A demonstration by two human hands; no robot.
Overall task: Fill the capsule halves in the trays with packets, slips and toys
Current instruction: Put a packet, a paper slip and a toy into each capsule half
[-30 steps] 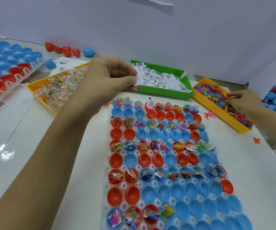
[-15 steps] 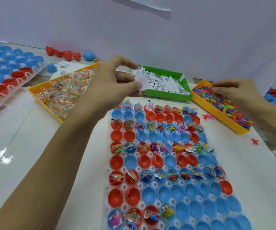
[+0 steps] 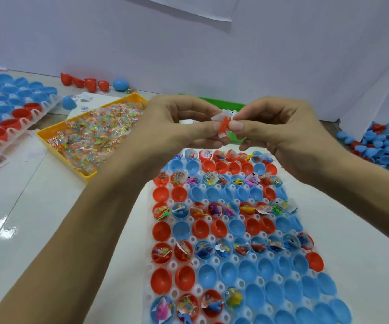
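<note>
Dark print showed on the white slips in the tray's capsule halves, but it was too small to read. Above the far end of the white tray (image 3: 214,260), the left hand (image 3: 177,127) and right hand (image 3: 280,132) met, both sets of fingers closed together on a white paper slip (image 3: 220,115) and a small orange toy (image 3: 224,125). The left thumb and forefinger pinched from one side, the right thumb and forefinger from the other, with the rest of the fingers curled underneath. The toy was a limbed little figure lying against the crumpled slip; its long axis ran roughly up and down between the fingertips, though its facing could not be made out. The tray lay lengthwise away from the person on the table (image 3: 48,206), holding red and blue capsule halves (image 3: 212,229) with open sides up, filled rows alternating with empty ones. A yellow bin of clear packets (image 3: 100,134) sat to the left, and a green bin (image 3: 221,105) showed partly behind the hands. Another tray of halves (image 3: 8,108) lay at far left, and loose blue and red halves (image 3: 385,146) were heaped at far right.
</note>
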